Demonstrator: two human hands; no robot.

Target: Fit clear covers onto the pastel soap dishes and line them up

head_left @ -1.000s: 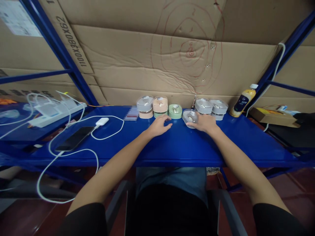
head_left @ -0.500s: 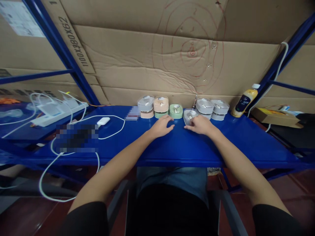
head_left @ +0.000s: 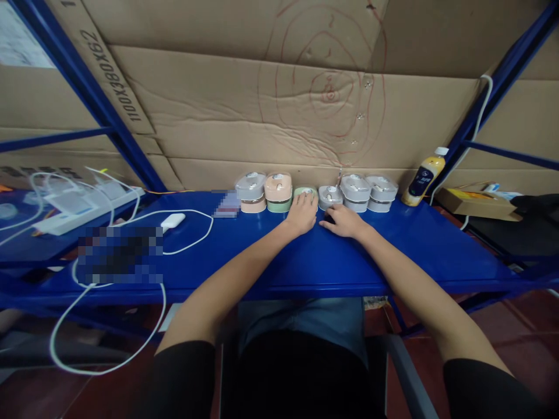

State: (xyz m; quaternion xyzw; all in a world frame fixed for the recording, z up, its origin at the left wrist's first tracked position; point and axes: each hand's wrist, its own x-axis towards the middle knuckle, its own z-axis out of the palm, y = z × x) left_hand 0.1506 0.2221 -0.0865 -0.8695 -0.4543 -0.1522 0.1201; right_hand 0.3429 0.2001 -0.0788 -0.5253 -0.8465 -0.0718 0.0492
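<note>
Cardboard (head_left: 209, 87) reads "1100X380X62". Left hand (head_left: 303, 213) lies outstretched over a green box (head_left: 305, 190). Right hand (head_left: 343, 221), thumb spread, is at a grey box (head_left: 331, 195), lid up, long axis unclear.

Lidded boxes (head_left: 329, 194) in a row on the table (head_left: 305, 262)
Cardboard sheet (head_left: 218, 105) behind, bottle (head_left: 424, 177) right, charger (head_left: 173, 221) and power strip (head_left: 87, 215) left.

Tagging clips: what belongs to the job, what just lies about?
Job:
rounded green plastic box, at left hand
rounded grey plastic box, near right hand
stacked grey, pink, green boxes

Lying about:
yellow plastic bottle
brown cardboard box
white power strip
</note>
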